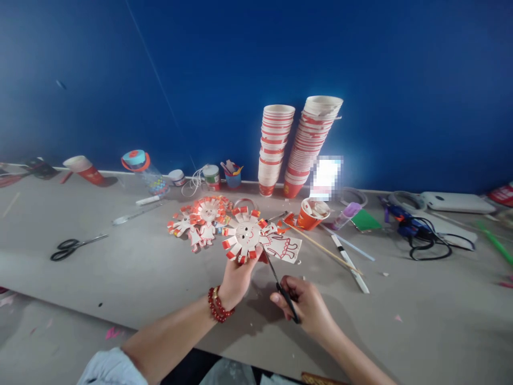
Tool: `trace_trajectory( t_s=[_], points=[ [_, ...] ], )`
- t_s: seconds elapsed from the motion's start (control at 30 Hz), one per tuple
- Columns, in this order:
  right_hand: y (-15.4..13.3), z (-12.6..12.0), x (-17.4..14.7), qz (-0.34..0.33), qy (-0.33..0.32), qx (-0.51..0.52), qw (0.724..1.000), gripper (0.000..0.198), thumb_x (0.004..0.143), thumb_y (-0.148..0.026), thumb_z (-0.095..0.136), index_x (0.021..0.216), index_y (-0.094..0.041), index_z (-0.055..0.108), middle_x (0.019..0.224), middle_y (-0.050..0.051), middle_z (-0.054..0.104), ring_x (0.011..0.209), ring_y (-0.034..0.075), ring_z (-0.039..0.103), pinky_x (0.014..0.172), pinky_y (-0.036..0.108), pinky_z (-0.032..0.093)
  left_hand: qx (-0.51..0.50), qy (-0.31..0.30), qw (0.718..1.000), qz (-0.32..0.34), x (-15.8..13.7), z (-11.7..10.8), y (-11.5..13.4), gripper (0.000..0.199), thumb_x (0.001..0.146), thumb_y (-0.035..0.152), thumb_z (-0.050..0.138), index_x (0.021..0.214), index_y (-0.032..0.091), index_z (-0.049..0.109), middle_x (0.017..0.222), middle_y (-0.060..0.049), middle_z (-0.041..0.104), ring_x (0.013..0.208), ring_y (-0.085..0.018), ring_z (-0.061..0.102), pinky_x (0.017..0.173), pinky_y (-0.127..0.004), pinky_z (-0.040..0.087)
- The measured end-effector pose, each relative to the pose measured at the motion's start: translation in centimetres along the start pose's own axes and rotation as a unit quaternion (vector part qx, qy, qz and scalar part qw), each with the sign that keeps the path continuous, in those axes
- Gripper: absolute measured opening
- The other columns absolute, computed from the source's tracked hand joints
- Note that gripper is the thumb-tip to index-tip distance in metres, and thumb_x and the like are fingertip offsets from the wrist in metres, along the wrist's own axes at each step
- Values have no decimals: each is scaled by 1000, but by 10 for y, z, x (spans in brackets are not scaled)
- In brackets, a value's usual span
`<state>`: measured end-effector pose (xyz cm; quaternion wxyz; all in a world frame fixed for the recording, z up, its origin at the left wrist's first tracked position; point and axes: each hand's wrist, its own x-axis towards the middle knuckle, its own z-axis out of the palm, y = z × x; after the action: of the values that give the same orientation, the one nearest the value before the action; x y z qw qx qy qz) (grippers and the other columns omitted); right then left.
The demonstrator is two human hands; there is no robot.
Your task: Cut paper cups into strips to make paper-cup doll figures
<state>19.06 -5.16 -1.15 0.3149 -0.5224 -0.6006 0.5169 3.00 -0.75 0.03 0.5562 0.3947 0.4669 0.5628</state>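
My left hand (pixel 239 278) grips a paper doll (pixel 245 236) cut from a paper cup, with a round smiling face ringed by red-tipped petals. Its drawn body (pixel 286 248), outlined in red on white paper, points to the right. In my right hand (pixel 306 302) is a pair of black-handled scissors (pixel 282 291), the fingers closed around the handles. The blades reach up to the paper just right of my left thumb; whether they are parted is hard to see. Behind the held doll lie finished-looking paper dolls (pixel 207 214) with similar red-tipped rims.
Two tall stacks of paper cups (pixel 276 144) lean near the blue wall. A cup of scraps (pixel 313 215), a wooden stick (pixel 324 248) and a white marker (pixel 350 264) lie right of centre. Spare scissors (pixel 74 246) rest at left; a blue glue gun (pixel 404 227) with cord sits at right.
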Motion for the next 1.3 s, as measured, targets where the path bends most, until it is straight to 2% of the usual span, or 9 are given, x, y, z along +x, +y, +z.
trace_trajectory(
  t_s=[0.13, 0.3, 0.47, 0.63, 0.8, 1.0, 1.17, 1.3],
  points=[
    [-6, 3, -1, 26, -34, 62, 997, 55, 68, -67, 65, 58, -23, 33, 41, -5, 47, 38, 9, 38, 42, 22, 26, -52, 27, 998, -14, 0, 3, -2, 27, 69, 40, 75, 79, 16, 69, 75, -3, 69, 71, -17, 64, 64, -28, 50],
    [-10, 4, -2, 28, -61, 97, 993, 55, 69, -71, 60, 59, -23, 36, 40, -4, 50, 37, 9, 37, 41, 22, 26, -101, 45, 994, -18, -1, 5, 0, 29, 66, 36, 78, 85, 16, 69, 83, -4, 70, 76, -17, 63, 65, -28, 49],
    [-9, 4, -2, 18, -63, 97, 993, 55, 70, -72, 58, 59, -22, 39, 40, -3, 50, 37, 9, 38, 41, 22, 26, -127, 36, 991, -38, -1, 7, 0, 25, 69, 34, 77, 84, 17, 68, 70, 0, 67, 72, -15, 62, 63, -26, 47],
    [-10, 5, -3, 6, -60, 77, 995, 56, 72, -75, 54, 59, -22, 39, 40, -2, 49, 37, 9, 37, 41, 22, 25, -169, -3, 985, -28, -3, 8, 4, 13, 75, 28, 73, 77, 17, 66, 71, 0, 65, 73, -14, 61, 67, -27, 48],
    [-4, 6, -4, -1, -49, 52, 997, 56, 73, -75, 51, 59, -22, 39, 40, -4, 46, 37, 9, 36, 41, 22, 24, -163, -7, 987, -8, -4, 9, 5, 14, 75, 27, 72, 72, 17, 64, 65, 1, 61, 68, -13, 58, 61, -26, 46],
    [4, 6, -4, -3, -35, 22, 999, 55, 75, -73, 50, 59, -22, 38, 41, -5, 43, 38, 8, 34, 40, 22, 23, -139, -18, 990, 4, -3, 8, 6, 16, 78, 28, 69, 70, 16, 63, 69, 0, 62, 68, -14, 58, 64, -27, 48],
    [1, 5, -4, 0, -32, 19, 999, 55, 74, -72, 53, 59, -22, 37, 41, -6, 43, 37, 9, 35, 40, 22, 24, -133, -15, 991, 0, -2, 6, 8, 16, 74, 31, 72, 72, 17, 65, 70, -1, 63, 65, -14, 58, 62, -27, 47],
    [-4, 4, -4, 12, -47, 31, 998, 55, 72, -72, 57, 59, -22, 36, 41, -5, 47, 38, 9, 37, 41, 21, 26, -113, -15, 993, -3, 0, 3, 8, 21, 71, 34, 73, 64, 16, 65, 66, -2, 63, 66, -16, 60, 63, -29, 48]
  ],
)
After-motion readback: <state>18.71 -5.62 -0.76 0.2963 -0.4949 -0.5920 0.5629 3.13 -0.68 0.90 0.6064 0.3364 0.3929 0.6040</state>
